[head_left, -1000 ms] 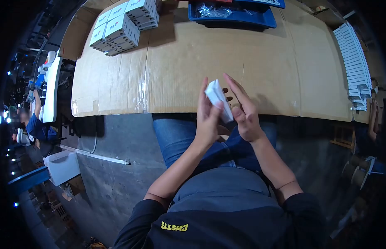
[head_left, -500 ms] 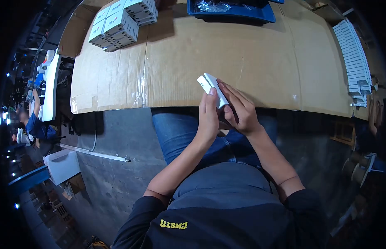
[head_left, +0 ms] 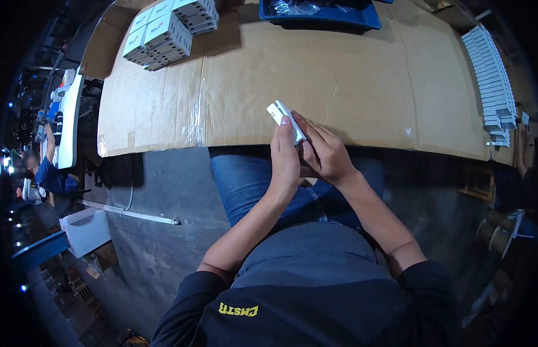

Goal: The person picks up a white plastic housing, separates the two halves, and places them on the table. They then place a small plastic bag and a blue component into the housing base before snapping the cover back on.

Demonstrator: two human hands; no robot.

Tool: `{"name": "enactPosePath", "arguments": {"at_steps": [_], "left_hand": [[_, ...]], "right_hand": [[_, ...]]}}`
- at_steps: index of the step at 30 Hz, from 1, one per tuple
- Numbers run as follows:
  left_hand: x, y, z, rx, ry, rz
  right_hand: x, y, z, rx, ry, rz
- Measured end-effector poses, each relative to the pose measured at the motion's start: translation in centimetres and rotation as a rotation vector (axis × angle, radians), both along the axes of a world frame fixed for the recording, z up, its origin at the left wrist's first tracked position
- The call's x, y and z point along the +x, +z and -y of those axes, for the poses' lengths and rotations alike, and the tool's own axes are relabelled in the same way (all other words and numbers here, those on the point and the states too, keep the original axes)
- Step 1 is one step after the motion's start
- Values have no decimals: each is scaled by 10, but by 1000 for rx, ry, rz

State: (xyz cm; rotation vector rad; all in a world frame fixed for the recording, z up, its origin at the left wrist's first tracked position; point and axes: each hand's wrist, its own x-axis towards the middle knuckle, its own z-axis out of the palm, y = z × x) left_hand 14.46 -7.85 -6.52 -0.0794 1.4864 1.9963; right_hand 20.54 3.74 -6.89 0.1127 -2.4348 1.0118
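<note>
A small white box [head_left: 288, 120], narrow and tilted, is between my two hands above the near edge of the cardboard-covered table [head_left: 269, 87]. My left hand [head_left: 285, 156] grips its left side, thumb lying along the near face. From the right, my right hand [head_left: 328, 151] closes on the same box, its fingers along the far side and its thumb near the lower end. A thin gap or seam runs lengthwise along the box's upper end. The palm-side surfaces of the box are hidden by my hands.
Stacked white boxes [head_left: 164, 37] stand at the back left. A blue tray [head_left: 321, 22] with clear plastic bags sits at the back. A long row of white boxes [head_left: 490, 81] lines the right edge. Another person [head_left: 49, 173] is at a white table [head_left: 72, 124] far left.
Both hands and the white box have shifted slightly left and up. My right hand's fingers have closed in more around the box.
</note>
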Motion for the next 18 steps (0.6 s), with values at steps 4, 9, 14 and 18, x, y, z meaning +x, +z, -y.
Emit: {"name": "enactPosePath", "arguments": {"at_steps": [4,9,14,18], "left_hand": [[3,9,-6,29,41,18],[5,3,-10,32,78,9],[8,4,-1,60,16,69],[11,10,-3,12,42,-15]], "right_hand": [[-1,-2,2,11,-52,-37],[-1,-7,2,64,-95,-96],[3,-13,3,92,-99,-113],[2,-14,5,105,-100,-143]]}}
